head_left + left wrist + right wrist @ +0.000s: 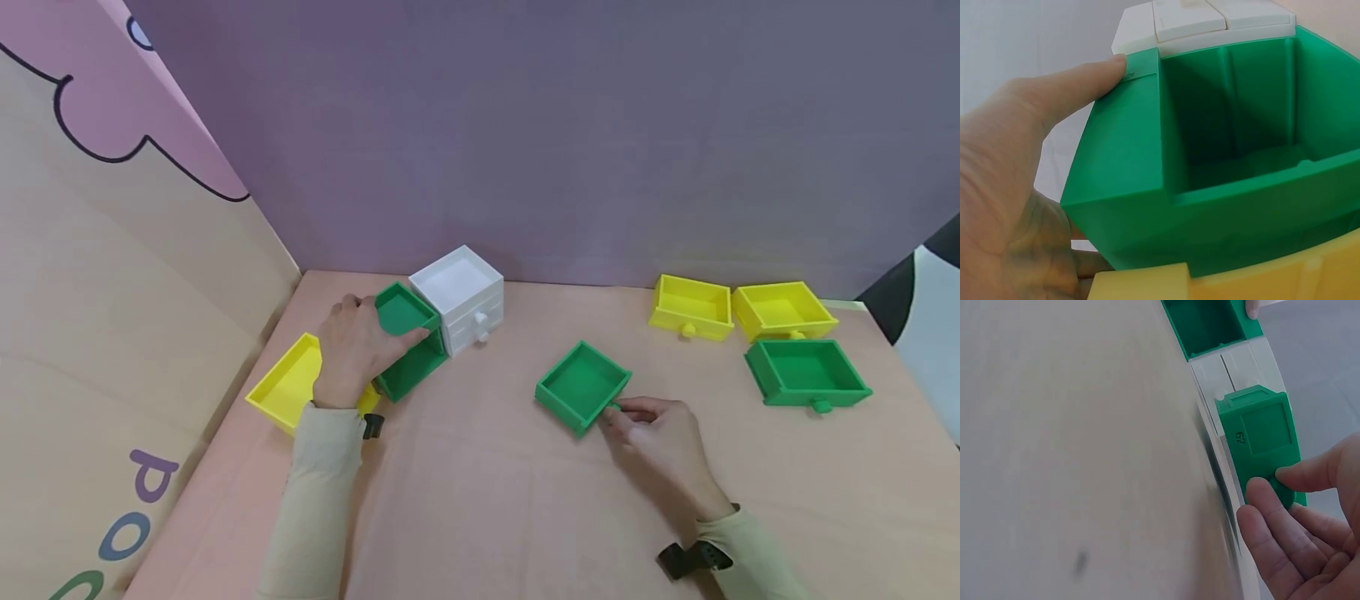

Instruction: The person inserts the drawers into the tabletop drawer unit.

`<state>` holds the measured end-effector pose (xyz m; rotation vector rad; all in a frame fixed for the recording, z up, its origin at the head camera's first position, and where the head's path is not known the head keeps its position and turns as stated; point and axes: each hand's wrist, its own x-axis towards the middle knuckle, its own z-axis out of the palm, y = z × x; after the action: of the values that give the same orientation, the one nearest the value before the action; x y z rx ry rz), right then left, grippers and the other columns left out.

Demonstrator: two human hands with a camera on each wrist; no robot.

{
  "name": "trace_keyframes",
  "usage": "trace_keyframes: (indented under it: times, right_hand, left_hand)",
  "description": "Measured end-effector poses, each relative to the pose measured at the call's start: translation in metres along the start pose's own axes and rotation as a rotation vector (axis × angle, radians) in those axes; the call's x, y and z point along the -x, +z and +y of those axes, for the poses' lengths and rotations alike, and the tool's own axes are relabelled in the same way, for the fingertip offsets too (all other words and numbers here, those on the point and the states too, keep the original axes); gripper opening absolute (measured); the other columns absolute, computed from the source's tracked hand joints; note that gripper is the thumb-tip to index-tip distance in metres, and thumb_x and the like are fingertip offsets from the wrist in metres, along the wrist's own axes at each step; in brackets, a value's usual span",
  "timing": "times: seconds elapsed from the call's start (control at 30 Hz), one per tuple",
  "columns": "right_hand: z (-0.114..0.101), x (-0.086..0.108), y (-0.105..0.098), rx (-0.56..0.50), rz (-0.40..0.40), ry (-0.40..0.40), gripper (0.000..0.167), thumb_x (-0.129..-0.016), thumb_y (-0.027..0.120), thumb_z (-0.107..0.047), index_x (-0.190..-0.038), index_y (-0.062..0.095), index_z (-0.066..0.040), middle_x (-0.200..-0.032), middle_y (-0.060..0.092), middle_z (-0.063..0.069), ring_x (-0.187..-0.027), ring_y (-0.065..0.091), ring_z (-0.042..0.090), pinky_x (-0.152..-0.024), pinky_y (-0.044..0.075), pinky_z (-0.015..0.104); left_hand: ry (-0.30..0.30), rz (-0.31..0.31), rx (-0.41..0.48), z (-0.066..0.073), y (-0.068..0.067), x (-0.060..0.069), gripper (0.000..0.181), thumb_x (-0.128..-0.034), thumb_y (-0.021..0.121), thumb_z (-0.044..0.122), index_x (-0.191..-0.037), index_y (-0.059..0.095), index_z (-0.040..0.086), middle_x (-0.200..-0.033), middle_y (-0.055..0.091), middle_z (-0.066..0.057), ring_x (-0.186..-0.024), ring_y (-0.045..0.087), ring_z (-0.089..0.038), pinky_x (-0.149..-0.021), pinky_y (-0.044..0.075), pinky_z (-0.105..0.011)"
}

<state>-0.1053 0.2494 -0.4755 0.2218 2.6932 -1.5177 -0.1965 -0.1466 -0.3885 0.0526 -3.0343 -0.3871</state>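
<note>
My left hand point(354, 350) grips a small green cabinet shell point(411, 373) with an open front; the thumb lies on its top edge and the other fingers are partly hidden. A white cabinet point(468, 296) with a round knob stands against the shell's right side. To the left sits a yellow cabinet shell point(288, 385), partly covered by the hand and sleeve. My right hand point(663, 437) pinches the knob of a green drawer point(582, 385) between thumb and fingers. In the right wrist view the drawer's front point(1260, 428) shows a dark mark.
At the right of the pink tabletop point(480, 517) are a yellow drawer point(692, 302), another yellow drawer point(783, 310) and a green drawer point(813, 371). A grey-purple wall point(570, 150) rises behind; a patterned panel point(135, 292) bounds the left.
</note>
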Motion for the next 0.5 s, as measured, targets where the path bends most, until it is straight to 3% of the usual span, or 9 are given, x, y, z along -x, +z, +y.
trace_keyframes:
  times: [0.5]
  right_hand:
    - [-0.016,-0.001,0.022,0.04,-0.025,-0.013,0.025,-0.094,0.078,-0.018,-0.11,0.082,0.001,-0.085,0.08,0.007,-0.071,0.067,0.01,-0.06,0.053,0.023]
  left_hand:
    - [-0.01,-0.014,0.013,-0.005,-0.003,-0.006,0.101,-0.0797,0.069,0.08,-0.132,0.058,-0.005,-0.12,0.064,-0.023,-0.106,0.063,-0.038,-0.088,0.059,-0.054]
